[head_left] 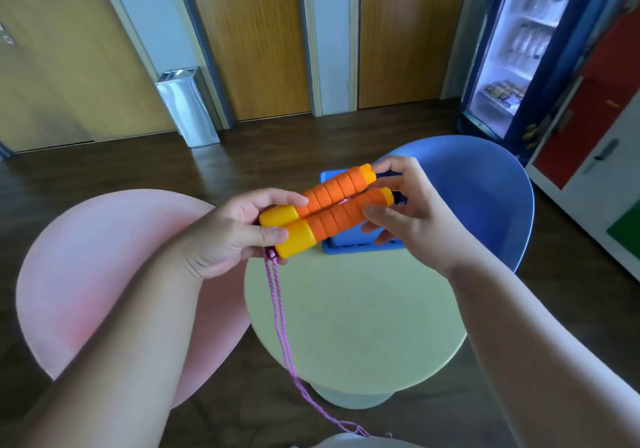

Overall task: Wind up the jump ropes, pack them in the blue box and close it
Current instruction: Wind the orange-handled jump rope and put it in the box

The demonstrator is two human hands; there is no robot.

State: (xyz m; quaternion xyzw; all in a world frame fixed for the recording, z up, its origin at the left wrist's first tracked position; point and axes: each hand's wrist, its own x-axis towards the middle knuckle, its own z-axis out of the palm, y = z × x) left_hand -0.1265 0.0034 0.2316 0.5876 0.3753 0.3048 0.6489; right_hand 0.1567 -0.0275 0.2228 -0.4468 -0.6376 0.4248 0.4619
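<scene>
Two orange foam jump-rope handles (332, 205) with yellow caps lie side by side in the air above a pale green round table (356, 316). My left hand (235, 229) grips their yellow cap ends between thumb and fingers. My right hand (408, 202) pinches the far ends with its fingertips. A pink-purple rope (282, 326) hangs in two strands from the cap ends down past the table's edge to the floor. The blue box (360, 243) sits on the table behind the handles, mostly hidden by them and my right hand.
A pink round stool (93, 267) stands to the left of the table and a blue one (485, 188) behind it on the right. Dark wood floor, wooden doors, a steel bin (187, 108) and a lit drinks fridge (512, 49) lie beyond.
</scene>
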